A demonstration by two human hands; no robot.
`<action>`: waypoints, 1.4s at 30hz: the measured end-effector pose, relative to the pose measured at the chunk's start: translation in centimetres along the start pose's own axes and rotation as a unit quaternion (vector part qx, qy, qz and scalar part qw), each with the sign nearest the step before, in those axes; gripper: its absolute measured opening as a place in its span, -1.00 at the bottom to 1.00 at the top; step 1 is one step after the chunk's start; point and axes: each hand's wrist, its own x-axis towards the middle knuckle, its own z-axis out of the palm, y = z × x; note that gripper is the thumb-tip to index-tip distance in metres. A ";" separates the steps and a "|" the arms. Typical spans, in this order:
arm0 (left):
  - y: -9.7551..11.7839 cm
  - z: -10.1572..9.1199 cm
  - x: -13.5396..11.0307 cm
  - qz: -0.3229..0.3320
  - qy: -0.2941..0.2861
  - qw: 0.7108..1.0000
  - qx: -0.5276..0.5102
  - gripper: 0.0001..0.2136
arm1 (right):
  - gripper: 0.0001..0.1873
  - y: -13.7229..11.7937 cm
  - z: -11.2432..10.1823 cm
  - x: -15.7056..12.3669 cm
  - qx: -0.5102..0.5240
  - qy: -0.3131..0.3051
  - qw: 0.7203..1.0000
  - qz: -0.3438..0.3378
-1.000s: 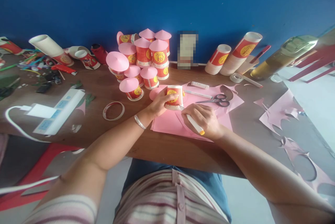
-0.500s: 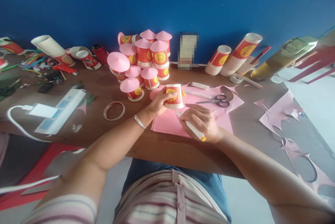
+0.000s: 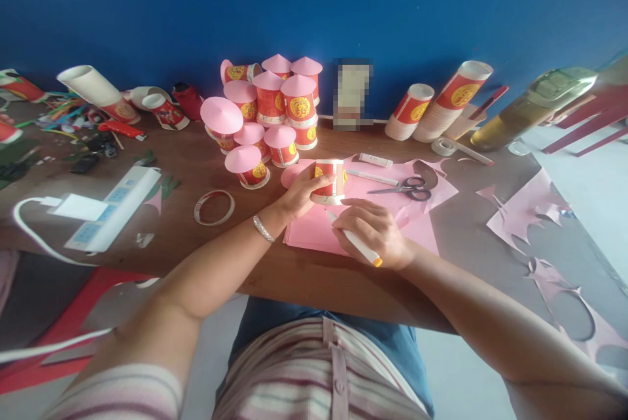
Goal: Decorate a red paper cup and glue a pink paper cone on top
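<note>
My left hand (image 3: pixel 300 194) grips a red paper cup (image 3: pixel 328 180) that stands upside down on a pink paper sheet (image 3: pixel 318 229). My right hand (image 3: pixel 375 231) is closed round a white pen with an orange end (image 3: pixel 354 241), its tip on the pink sheet just below and to the left of the cup's rim. Scissors (image 3: pixel 406 188), a second white pen (image 3: pixel 371 177) and a small white stick (image 3: pixel 375 160) lie on the pink paper behind my hands.
A cluster of red cups with pink cone lids (image 3: pixel 267 116) stands behind the sheet. Stacked cups (image 3: pixel 444 109) lie at the back right beside a tape roll (image 3: pixel 444 146). A white power strip (image 3: pixel 112 207) and a ring (image 3: pixel 213 207) lie left; pink offcuts (image 3: pixel 524 207) right.
My right hand has slid the pen leftward and downward around the cup's rim. My left hand has turned the cup slightly while holding it in place.
</note>
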 end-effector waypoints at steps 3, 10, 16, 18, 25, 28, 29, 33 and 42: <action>0.2 0.2 0.0 0.008 -0.006 1.000 -0.003 -0.70 | -0.78 0.2 -0.3 0.0 -0.044 0.027 0.999 0.013; 0.1 0.1 0.0 0.004 -0.003 1.000 -0.011 -0.72 | -0.78 0.7 -0.2 -0.3 -0.093 0.026 0.995 0.019; 0.2 0.1 -0.1 0.011 -0.012 1.000 -0.005 -0.71 | -0.78 0.6 -0.1 -0.3 -0.101 0.018 0.995 0.011; 0.2 0.2 -0.1 0.008 -0.006 1.000 -0.008 -0.69 | -0.78 0.6 -0.2 -0.3 -0.101 0.014 0.995 0.012; 0.0 0.1 0.0 0.017 -0.002 1.000 0.001 -0.72 | -0.77 0.8 -0.1 -0.4 -0.101 0.021 0.995 0.015; -0.1 0.0 0.0 0.006 0.006 1.000 0.001 -0.70 | -0.78 0.8 -0.2 -0.3 -0.110 0.020 0.994 0.014; -0.1 0.1 0.0 0.003 0.009 1.000 0.002 -0.69 | -0.78 0.8 -0.2 -0.3 -0.113 0.021 0.993 0.014; 0.2 0.2 -0.1 0.007 0.001 1.000 0.009 -0.72 | -0.79 0.8 -0.3 -0.2 -0.122 0.021 0.992 0.012; 0.1 0.1 -0.1 0.009 -0.009 1.000 0.018 -0.70 | -0.80 1.0 -0.3 -0.5 -0.120 -0.004 0.993 0.011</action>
